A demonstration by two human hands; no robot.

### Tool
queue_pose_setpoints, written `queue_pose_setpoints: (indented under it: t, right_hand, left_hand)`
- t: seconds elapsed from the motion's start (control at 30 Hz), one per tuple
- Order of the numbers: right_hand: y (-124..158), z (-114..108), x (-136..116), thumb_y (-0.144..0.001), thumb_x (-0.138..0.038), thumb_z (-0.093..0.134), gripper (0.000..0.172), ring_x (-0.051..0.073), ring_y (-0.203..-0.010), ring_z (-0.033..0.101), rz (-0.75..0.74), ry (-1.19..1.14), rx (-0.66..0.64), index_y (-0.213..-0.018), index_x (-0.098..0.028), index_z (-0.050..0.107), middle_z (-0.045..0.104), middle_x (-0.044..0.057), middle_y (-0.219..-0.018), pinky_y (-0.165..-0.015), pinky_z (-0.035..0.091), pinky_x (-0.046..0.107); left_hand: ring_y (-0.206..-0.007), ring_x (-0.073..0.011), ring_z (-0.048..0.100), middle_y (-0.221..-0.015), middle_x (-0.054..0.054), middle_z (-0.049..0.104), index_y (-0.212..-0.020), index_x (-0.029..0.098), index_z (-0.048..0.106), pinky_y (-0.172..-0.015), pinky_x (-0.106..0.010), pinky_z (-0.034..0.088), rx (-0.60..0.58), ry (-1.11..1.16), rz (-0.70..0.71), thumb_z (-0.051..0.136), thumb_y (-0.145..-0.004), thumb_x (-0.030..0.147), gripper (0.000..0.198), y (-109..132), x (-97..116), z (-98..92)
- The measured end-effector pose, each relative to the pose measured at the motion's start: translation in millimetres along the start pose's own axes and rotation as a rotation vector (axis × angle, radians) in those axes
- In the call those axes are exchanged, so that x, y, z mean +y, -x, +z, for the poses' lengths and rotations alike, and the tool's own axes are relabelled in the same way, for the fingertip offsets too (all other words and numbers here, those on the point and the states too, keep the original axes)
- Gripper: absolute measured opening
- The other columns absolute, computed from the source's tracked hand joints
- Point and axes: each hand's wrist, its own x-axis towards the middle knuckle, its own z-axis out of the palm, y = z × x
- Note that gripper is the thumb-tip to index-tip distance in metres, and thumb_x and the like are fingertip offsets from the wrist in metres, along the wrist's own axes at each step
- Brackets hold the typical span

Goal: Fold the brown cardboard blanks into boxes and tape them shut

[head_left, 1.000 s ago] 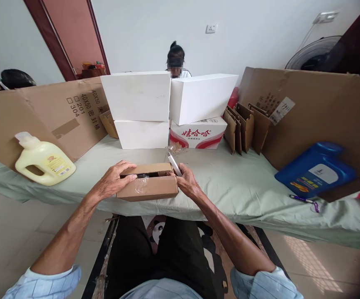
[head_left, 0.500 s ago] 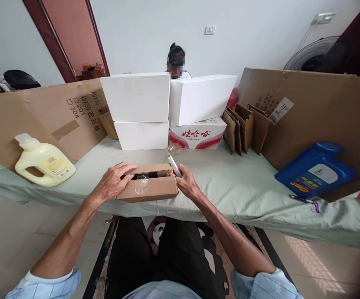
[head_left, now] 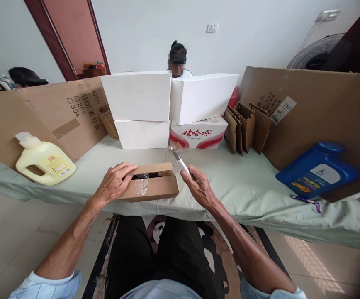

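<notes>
A small brown cardboard box [head_left: 155,187] lies on the green cloth near the table's front edge. Its top is partly parted along the seam, showing a dark inside, and a piece of clear tape [head_left: 142,185] clings to its front. My left hand [head_left: 113,182] is closed on the box's left end, fingers over the top and thumb at the gap. To the right of the box, and apart from it, my right hand [head_left: 198,185] grips a utility knife [head_left: 181,163] with a pale handle. The blade points up and away, toward crumpled tape [head_left: 176,146] on the cloth.
White boxes [head_left: 136,97] stand stacked at the back, beside a red-and-white carton [head_left: 198,133]. A yellow jug [head_left: 45,160] lies left; a blue bottle [head_left: 318,170] and a purple pen [head_left: 304,199] lie right. Folded cardboard [head_left: 245,126] stands before a large panel. A person [head_left: 177,60] sits behind.
My right hand has drawn away from the box's right end, moving right with the utility knife. My left hand stays on the box, which has barely moved.
</notes>
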Motion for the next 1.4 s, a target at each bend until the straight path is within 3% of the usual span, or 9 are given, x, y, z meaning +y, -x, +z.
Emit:
queue_pose_setpoints:
  t: [0.17,0.27,0.47,0.7,0.93,1.13,1.4]
  right_hand:
    - [14,-14,-9,-0.113,-0.05,0.051,0.031,0.013,-0.068,0.041,-0.097,0.153,-0.129,-0.098,-0.023,0.056,0.049,-0.005,-0.077,-0.064,0.033,0.028]
    - [18,-23,-14,-0.113,-0.049,0.053,0.031,0.013,-0.067,0.043,-0.111,0.212,-0.161,-0.097,-0.023,0.06,0.051,-0.004,-0.076,-0.064,0.032,0.028]
    - [24,-29,-27,-0.115,-0.05,0.05,0.034,0.014,-0.067,0.045,-0.113,0.35,-0.351,-0.099,-0.023,0.065,0.056,-0.002,-0.077,-0.066,0.031,0.029]
    - [24,-26,-30,-0.11,-0.037,0.058,0.017,0.014,-0.068,0.046,-0.125,0.416,-0.335,-0.1,-0.024,0.059,0.058,-0.004,-0.079,-0.067,0.031,0.028]
    - [16,-12,-35,-0.113,-0.041,0.054,0.023,0.016,-0.075,0.057,-0.258,0.372,-0.32,-0.103,-0.023,0.065,0.068,0.002,-0.088,-0.07,0.038,0.028]
    - [10,-8,-43,-0.111,-0.042,0.058,0.019,0.015,-0.067,0.053,-0.251,0.378,-0.332,-0.108,-0.024,0.063,0.071,0.001,-0.087,-0.067,0.038,0.028]
    - [9,-12,-51,-0.114,-0.042,0.055,0.025,0.016,-0.074,0.059,-0.304,0.437,-0.31,-0.108,-0.022,0.068,0.072,0.004,-0.092,-0.068,0.039,0.029]
  left_hand:
    - [-0.133,-0.029,0.069,-0.14,-0.01,0.076,-0.137,0.025,0.072,-0.118,-0.053,0.054,0.014,0.018,-0.007,0.046,-0.105,0.025,0.042,6,1,3.7]
    - [-0.134,-0.0287,0.069,-0.139,-0.01,0.076,-0.136,0.025,0.072,-0.119,-0.053,0.053,0.04,0.014,-0.007,0.046,-0.103,0.022,0.042,11,2,6.3]
    - [-0.135,-0.0302,0.068,-0.14,-0.011,0.075,-0.136,0.024,0.072,-0.119,-0.053,0.054,0.06,0.024,-0.016,0.047,-0.103,0.023,0.042,16,6,7.9]
    - [-0.13,-0.0288,0.071,-0.136,-0.01,0.077,-0.131,0.023,0.075,-0.116,-0.047,0.057,0.033,0.147,-0.026,0.053,-0.099,0.027,0.039,13,4,-0.4]
    - [-0.124,-0.0274,0.074,-0.13,-0.009,0.078,-0.121,0.023,0.075,-0.112,-0.042,0.059,0.069,0.229,-0.077,0.056,-0.093,0.025,0.034,13,9,-2.4]
    - [-0.122,-0.0271,0.074,-0.127,-0.008,0.08,-0.119,0.025,0.074,-0.109,-0.042,0.06,0.079,0.201,-0.103,0.055,-0.093,0.022,0.033,14,13,-1.2]
    - [-0.126,-0.0279,0.072,-0.134,-0.008,0.078,-0.124,0.025,0.073,-0.109,-0.042,0.059,0.037,0.186,-0.101,0.049,-0.096,0.021,0.037,14,10,-4.7]
